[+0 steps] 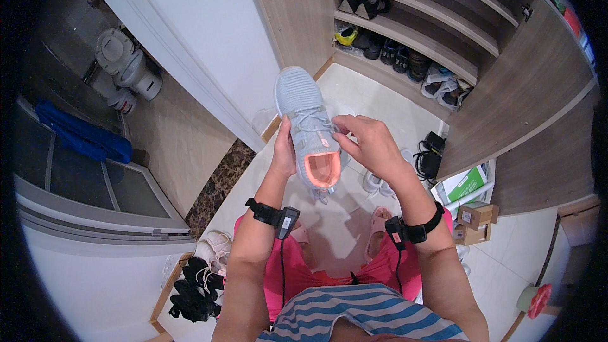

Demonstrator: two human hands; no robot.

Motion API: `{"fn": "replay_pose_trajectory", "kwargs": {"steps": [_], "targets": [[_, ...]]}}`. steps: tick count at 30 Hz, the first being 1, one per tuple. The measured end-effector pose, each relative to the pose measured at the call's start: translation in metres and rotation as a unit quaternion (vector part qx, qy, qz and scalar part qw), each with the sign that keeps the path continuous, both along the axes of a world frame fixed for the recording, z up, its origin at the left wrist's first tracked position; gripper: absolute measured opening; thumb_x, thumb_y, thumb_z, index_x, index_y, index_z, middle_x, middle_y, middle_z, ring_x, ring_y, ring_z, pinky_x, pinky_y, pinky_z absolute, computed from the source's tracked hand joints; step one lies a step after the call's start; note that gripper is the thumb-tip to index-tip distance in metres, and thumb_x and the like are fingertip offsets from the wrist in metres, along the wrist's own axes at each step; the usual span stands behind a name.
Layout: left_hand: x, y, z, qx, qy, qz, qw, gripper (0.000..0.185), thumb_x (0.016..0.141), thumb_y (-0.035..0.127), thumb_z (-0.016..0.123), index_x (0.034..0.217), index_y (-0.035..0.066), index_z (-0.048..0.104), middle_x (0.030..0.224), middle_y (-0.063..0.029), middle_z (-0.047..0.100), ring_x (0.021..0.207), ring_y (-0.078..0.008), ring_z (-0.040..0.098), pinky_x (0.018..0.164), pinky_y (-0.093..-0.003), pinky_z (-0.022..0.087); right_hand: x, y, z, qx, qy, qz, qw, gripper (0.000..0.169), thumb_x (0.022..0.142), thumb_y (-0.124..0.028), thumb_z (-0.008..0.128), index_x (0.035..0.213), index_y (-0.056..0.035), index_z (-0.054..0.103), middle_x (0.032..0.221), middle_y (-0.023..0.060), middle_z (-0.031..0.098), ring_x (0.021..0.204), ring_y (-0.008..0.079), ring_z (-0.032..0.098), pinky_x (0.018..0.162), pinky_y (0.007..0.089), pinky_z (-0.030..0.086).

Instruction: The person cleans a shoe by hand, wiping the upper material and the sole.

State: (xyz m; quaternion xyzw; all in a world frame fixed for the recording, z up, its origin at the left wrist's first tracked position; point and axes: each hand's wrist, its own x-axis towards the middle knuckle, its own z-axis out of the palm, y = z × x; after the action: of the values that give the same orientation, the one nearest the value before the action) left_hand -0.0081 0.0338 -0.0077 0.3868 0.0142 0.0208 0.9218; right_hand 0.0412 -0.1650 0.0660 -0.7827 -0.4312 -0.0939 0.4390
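Note:
A light grey-blue knit sneaker (pixel 304 99) with a peach lining is held up before me, toe pointing away. My left hand (pixel 284 149) grips it along its left side, the thumb near the laces. At the right side of the lacing, my right hand (pixel 368 140) pinches the shoelace (pixel 313 121) between thumb and fingers. The fingertips partly hide the lace there. Below the heel, a grey lace-like piece (pixel 320 195) shows; what it belongs to is mostly hidden.
An open shoe cabinet (pixel 403 23) holds several shoes. On the floor are white shoes (pixel 375 183), a black power adapter (pixel 430 154), cardboard boxes (pixel 475 221) and a pile of black shoes (pixel 194 294). To the left, a doorway shows a toilet (pixel 135 73) and a blue towel (pixel 80 130).

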Motion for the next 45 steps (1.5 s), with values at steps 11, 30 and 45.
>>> {"fn": "replay_pose_trajectory", "kwargs": {"steps": [11, 30, 45], "targets": [[0.000, 0.001, -0.006, 0.014, -0.035, 0.032, 0.999, 0.068, 0.098, 0.054, 0.035, 0.140, 0.001, 0.036, 0.131, -0.0171, 0.053, 0.117, -0.0297, 0.056, 0.102, -0.0429, 0.044, -0.002, 0.002, 0.000, 0.020, 0.031, 0.016, 0.999, 0.024, 0.082, -0.009, 0.066, 0.104, -0.0012, 0.065, 0.090, 0.0191, 0.068, 0.079, 0.0360, 0.065, 0.070, 0.0413, 0.053], [0.000, 0.001, -0.004, 0.025, -0.047, 0.043, 0.998, 0.069, 0.098, 0.055, 0.037, 0.139, 0.000, 0.038, 0.130, -0.0174, 0.053, 0.117, -0.0286, 0.055, 0.101, -0.0417, 0.044, -0.001, 0.003, 0.003, 0.022, -0.046, 0.027, 0.998, 0.016, 0.077, 0.000, 0.066, 0.093, -0.0004, 0.064, 0.083, 0.0161, 0.065, 0.080, 0.0330, 0.064, 0.071, 0.0399, 0.053], [0.001, 0.005, -0.011, 0.076, -0.027, 0.041, 0.996, 0.067, 0.099, 0.053, 0.037, 0.137, -0.002, 0.039, 0.128, -0.0167, 0.055, 0.115, -0.0274, 0.056, 0.100, -0.0411, 0.045, 0.004, -0.003, -0.002, -0.125, -0.167, 0.045, 0.977, 0.019, 0.075, -0.010, 0.059, 0.094, -0.0077, 0.062, 0.099, 0.0055, 0.063, 0.099, 0.0248, 0.059, 0.077, 0.0362, 0.050]]}}
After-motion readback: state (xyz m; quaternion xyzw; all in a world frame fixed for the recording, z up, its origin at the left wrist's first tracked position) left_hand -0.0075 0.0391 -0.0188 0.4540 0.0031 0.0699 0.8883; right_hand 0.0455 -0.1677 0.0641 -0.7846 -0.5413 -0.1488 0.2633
